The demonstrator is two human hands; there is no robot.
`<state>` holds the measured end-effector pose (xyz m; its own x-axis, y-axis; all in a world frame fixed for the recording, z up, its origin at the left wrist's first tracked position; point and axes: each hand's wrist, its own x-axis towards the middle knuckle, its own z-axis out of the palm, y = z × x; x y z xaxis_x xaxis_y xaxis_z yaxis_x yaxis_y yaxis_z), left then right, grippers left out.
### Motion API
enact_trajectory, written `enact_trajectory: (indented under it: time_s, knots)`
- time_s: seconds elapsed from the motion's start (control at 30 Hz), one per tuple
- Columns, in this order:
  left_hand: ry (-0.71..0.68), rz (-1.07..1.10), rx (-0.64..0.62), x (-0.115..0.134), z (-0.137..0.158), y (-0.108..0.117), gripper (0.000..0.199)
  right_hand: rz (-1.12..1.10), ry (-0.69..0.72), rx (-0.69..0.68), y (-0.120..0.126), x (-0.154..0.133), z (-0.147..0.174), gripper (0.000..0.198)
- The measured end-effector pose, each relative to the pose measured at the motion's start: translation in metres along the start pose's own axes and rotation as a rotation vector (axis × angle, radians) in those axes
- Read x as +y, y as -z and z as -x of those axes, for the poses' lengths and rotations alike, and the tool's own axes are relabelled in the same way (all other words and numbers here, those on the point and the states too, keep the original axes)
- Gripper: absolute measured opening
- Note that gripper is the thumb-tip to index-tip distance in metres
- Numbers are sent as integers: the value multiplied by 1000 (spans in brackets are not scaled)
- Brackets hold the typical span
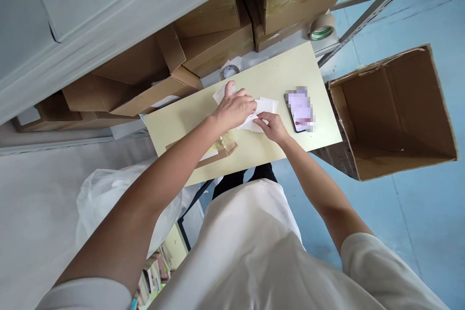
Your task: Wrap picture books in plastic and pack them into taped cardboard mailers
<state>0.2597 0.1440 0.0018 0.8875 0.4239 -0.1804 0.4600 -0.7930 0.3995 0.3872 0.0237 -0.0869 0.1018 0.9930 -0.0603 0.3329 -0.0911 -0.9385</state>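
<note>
White paper (268, 105) lies over the middle of a pale yellow board-like tabletop (290, 70), and both of my hands are on it. My right hand (274, 127) pinches the paper's near edge between thumb and fingers. Just to the left, my left hand (235, 108) has its fingers curled down onto the same paper, with one digit raised; its fingertips are partly hidden. A flat cardboard piece (218, 155) with clear yellowish tape shows beneath my left forearm. To the right of the hands rests a phone (301, 111) with its lit screen blurred out.
Open cardboard boxes (123, 82) line the shelf behind the tabletop. A tape roll (230, 71) sits at its back edge, and a brown tape roll (322, 27) stands farther right. One large open box (395, 111) is at the right. A plastic bag (105, 198) bulges at lower left.
</note>
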Motion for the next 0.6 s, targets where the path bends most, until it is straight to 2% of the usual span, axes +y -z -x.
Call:
enact_trajectory:
  time_s: [0.13, 0.23, 0.37, 0.5, 0.6]
  knots:
    - [68, 39, 48, 1, -2, 1, 19, -12, -30, 52, -4, 9, 3, 39]
    - [104, 48, 39, -5, -5, 1, 20, -61, -48, 34, -6, 14, 5, 31]
    - [132, 94, 27, -15, -9, 4, 19, -11, -126, 3, -6, 21, 2, 43]
    - [213, 132, 185, -24, -10, 15, 17, 159, -233, 47, -5, 35, -3, 43]
    - [325, 198, 342, -31, -4, 26, 15, 186, -273, 102, -5, 45, -7, 49]
